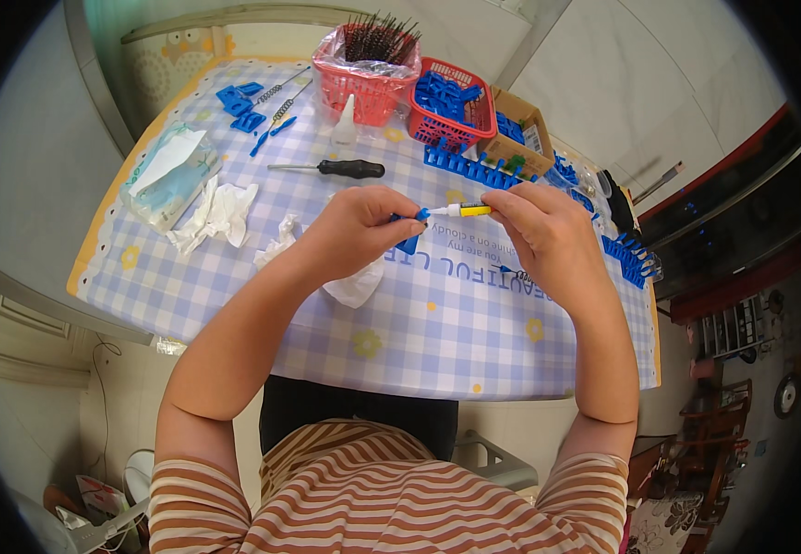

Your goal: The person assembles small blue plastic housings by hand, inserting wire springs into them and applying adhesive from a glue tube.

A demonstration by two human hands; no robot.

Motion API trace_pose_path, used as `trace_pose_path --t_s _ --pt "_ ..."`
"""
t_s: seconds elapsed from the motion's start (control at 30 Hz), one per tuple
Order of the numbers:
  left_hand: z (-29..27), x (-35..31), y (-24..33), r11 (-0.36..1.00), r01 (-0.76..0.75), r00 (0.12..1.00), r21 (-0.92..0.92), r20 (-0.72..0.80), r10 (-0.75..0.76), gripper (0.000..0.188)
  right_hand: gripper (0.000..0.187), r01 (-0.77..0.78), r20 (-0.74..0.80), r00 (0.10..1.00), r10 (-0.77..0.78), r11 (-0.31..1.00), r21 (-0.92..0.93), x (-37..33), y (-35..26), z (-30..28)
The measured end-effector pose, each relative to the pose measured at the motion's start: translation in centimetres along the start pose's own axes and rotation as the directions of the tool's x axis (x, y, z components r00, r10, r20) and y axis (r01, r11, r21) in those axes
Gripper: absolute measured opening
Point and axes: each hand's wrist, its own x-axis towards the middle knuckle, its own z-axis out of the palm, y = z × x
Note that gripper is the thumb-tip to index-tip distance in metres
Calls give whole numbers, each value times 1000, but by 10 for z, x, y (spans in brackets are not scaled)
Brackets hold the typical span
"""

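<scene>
My left hand (361, 231) is closed, pinching a small blue plastic piece (408, 245) above the tablecloth. In the fingers of my right hand (548, 229) is a small white-and-yellow glue tube (470, 210), held level with its thin white nozzle pointing left. The nozzle tip meets or nearly meets the top of the blue piece; I cannot tell whether they touch. Beyond my left hand lies a screwdriver (352, 169) with a black handle. Crumpled white tissue (356, 288) rests below my left wrist. Near my right wrist is a small dark coiled spring piece (517, 274).
At the back stand a red basket (363, 97) of dark spiral rods, another red basket (491, 127) of blue parts and a cardboard box (534, 138). A row of blue pieces (474, 168) runs before them. A white nozzle bottle (344, 129) and a tissue pack (171, 175) are left.
</scene>
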Motion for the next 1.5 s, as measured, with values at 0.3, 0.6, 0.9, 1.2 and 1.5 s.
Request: trace_pose_path --t_s 0.3,0.6,0.9,1.2,1.5 --pt "0 0 1 1000 2 1000 -5 12 -2 11 16 -3 0 1000 3 1000 -7 0 0 0" --pt "0 0 3 1000 -5 1000 -14 10 5 12 17 -13 -21 1000 14 999 48 1 1 -3" --pt "0 1 2 997 21 1000 -69 12 -20 13 15 -30 -20 999 32 997 66 0 2 -1" --pt "0 1 4 999 30 1000 -42 8 -29 14 15 -51 -18 998 53 996 78 0 1 -1" --pt "-1 0 5 999 21 1000 -31 7 -21 13 15 -50 -3 999 50 996 75 0 3 1"
